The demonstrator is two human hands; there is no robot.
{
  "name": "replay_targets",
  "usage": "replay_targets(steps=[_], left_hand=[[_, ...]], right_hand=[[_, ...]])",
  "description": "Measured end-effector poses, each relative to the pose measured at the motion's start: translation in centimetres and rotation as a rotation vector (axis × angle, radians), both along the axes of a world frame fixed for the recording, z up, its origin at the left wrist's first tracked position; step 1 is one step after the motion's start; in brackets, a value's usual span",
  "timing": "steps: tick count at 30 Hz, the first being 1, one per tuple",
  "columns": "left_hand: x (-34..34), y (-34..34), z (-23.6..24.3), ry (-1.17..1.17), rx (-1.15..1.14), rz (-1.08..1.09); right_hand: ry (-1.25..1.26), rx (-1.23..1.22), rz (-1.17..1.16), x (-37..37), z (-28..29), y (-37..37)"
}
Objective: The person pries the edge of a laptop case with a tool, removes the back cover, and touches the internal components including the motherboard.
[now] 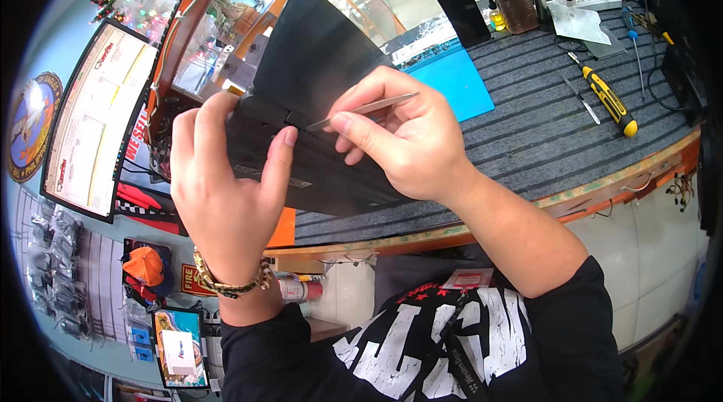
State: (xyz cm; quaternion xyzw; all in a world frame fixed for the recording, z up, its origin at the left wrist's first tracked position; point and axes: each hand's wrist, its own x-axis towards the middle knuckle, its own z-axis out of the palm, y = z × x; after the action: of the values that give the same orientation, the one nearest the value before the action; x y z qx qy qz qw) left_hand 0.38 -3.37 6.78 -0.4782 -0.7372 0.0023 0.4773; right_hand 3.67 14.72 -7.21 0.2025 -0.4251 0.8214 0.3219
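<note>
- Left hand [226, 187], centre-left: fingers at the dark laptop [335, 172]; cannot tell whether gripping.
- Right hand [418, 146], centre: fingers clamped on thin metal tool [385, 103].

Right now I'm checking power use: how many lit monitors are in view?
2: a large monitor at the left and a smaller monitor at the lower left. Others may be hidden.

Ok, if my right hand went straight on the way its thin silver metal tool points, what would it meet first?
Probably the flat black laptop, right by the tip of the thin silver metal tool; your left hand lies further along that line in the picture, though depth is unclear.
</note>
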Motion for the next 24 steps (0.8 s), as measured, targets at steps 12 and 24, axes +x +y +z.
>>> replay_targets(steps=[12, 24], left_hand=[[0.0, -0.3, 0.3, -0.126, 0.07, 0.032], [-0.3, 1.1, 0.5, -0.03, 0.088, 0.105]], right_hand=[[0.037, 0.001, 0.032, 0.2, 0.0, -0.8], [0.121, 0.049, -0.197, 0.0, -0.4, -1.3]])
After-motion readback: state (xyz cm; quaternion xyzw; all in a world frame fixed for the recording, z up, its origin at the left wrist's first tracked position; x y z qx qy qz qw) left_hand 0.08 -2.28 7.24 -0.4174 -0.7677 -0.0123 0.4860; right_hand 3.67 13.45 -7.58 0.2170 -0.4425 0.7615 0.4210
